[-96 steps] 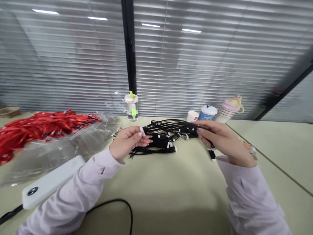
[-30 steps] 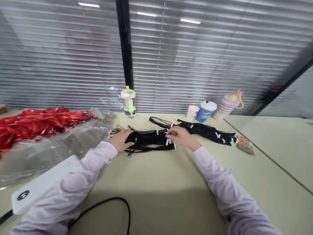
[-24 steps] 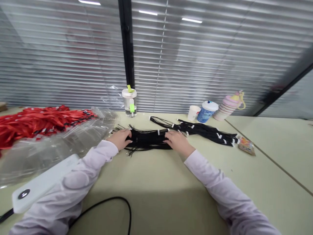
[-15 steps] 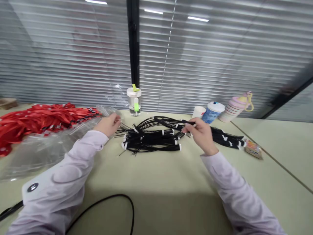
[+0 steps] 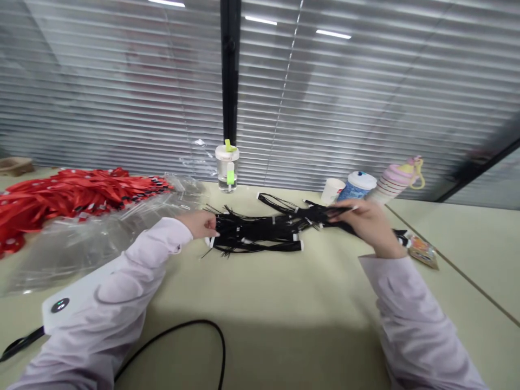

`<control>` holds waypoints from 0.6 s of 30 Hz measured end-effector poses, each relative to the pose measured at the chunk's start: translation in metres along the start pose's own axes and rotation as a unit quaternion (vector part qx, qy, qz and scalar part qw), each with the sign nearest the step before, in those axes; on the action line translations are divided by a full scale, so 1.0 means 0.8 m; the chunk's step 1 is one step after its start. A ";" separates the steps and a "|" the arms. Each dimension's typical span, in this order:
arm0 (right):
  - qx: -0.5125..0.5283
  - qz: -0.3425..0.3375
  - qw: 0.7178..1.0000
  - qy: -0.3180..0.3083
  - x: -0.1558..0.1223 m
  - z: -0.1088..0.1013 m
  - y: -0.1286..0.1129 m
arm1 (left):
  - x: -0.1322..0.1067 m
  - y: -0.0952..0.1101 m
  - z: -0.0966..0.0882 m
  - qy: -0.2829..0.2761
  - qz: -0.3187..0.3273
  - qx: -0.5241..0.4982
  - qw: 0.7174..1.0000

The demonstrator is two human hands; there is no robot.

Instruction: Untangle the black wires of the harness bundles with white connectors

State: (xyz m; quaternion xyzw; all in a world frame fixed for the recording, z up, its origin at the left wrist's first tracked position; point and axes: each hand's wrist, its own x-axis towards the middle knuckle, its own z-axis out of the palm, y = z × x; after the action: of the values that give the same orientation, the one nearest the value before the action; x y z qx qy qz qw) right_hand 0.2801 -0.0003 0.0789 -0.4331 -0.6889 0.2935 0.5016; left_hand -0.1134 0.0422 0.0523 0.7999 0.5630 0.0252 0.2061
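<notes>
A stack of black cables (image 5: 260, 230) with white connectors lies on the table in front of me. At its left end my left hand (image 5: 201, 223) is closed, its curled fingertips on the loose wire ends there. My right hand (image 5: 368, 225) pinches a black cable bundle (image 5: 345, 210) above the right side of the stack, partly blurred by motion. More black cables (image 5: 280, 205) fan out behind the stack and run right, partly hidden by that hand.
Red ribbons (image 5: 81, 189) and clear plastic bags (image 5: 81, 252) cover the left side. A lidded drink cup (image 5: 227, 169) stands at the back, and a paper cup (image 5: 333, 190), a blue cup (image 5: 356, 187) and a pink bottle (image 5: 392, 183) at back right. A black cord (image 5: 190, 324) curves in front.
My left hand has moved right from beside the plastic bags onto the stack's left end. My right hand has moved right, drawing the cable bundle with it.
</notes>
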 end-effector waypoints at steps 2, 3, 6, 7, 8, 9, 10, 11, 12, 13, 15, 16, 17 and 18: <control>0.054 -0.034 0.990 0.123 -0.002 -0.016 -0.012 | -0.001 0.008 0.009 0.010 0.019 -0.036 0.999; 0.076 -0.048 0.982 0.168 -0.004 -0.023 -0.019 | 0.000 0.013 0.014 0.020 0.029 -0.057 0.998; 0.113 -0.058 0.966 0.225 -0.009 -0.033 -0.036 | 0.004 0.032 0.033 0.067 0.067 -0.138 0.986; 0.119 -0.052 0.965 0.228 -0.011 -0.032 -0.039 | 0.006 0.041 0.039 0.087 0.081 -0.172 0.978; 0.123 -0.043 0.965 0.227 -0.012 -0.029 -0.042 | 0.008 0.053 0.046 0.106 0.094 -0.207 0.968; 0.125 -0.033 0.966 0.223 -0.012 -0.024 -0.043 | 0.010 0.065 0.052 0.123 0.105 -0.242 0.957; 0.126 -0.022 0.968 0.217 -0.012 -0.018 -0.042 | 0.011 0.078 0.057 0.133 0.118 -0.271 0.946; 0.125 -0.011 0.970 0.210 -0.012 -0.013 -0.041 | 0.012 0.090 0.060 0.138 0.132 -0.294 0.936; 0.121 0.000 0.971 0.204 -0.010 -0.008 -0.038 | 0.012 0.101 0.062 0.137 0.145 -0.310 0.929; 0.116 0.011 0.973 0.200 -0.009 -0.006 -0.034 | 0.012 0.109 0.061 0.131 0.157 -0.320 0.925; 0.097 0.032 0.973 0.206 -0.004 -0.012 -0.021 | 0.008 0.115 0.057 0.117 0.170 -0.318 0.925; 0.083 0.043 0.972 0.216 -0.002 -0.020 -0.013 | 0.006 0.111 0.053 0.114 0.169 -0.309 0.929; 0.065 0.055 0.969 0.231 -0.001 -0.031 -0.003 | 0.004 0.104 0.049 0.116 0.164 -0.294 0.935; 0.044 0.069 0.966 0.247 -0.002 -0.045 0.007 | 0.003 0.094 0.046 0.124 0.154 -0.274 0.941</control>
State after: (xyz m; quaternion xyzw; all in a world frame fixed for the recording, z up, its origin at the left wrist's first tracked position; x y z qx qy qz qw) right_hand 0.3160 -0.0002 0.0850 -0.5162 -0.4988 0.2415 0.6530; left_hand -0.0353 0.0120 0.0454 0.7797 0.4257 0.3093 0.3393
